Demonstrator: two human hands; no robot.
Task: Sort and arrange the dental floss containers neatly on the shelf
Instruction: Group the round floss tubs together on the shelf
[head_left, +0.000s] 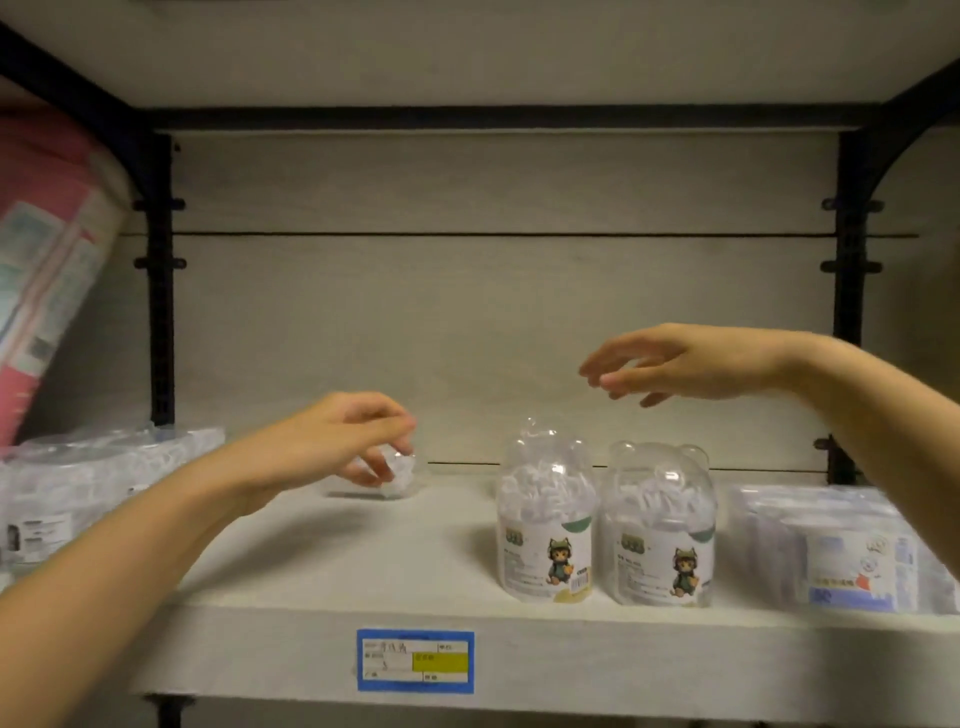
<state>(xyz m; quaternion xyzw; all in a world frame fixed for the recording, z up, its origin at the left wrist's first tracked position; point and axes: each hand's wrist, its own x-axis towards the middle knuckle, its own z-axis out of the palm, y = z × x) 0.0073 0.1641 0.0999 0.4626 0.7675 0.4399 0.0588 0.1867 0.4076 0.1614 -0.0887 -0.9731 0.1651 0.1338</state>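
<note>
Two clear bear-shaped dental floss containers stand side by side near the front of the pale shelf (322, 566), one on the left (545, 519) and one on the right (660, 530), both with a cartoon cat label. A third clear floss container (400, 475) lies on its side further back. My left hand (332, 441) is curled over that lying container, fingertips touching its top. My right hand (680, 364) hovers in the air above the two upright containers, fingers spread and holding nothing.
Clear plastic packs (88, 483) fill the shelf's left end, and flat white packets with blue print (841, 551) fill the right end. A pink package (47, 260) leans at the far left. A blue price tag (415, 660) sits on the shelf's front edge. Black brackets frame both sides.
</note>
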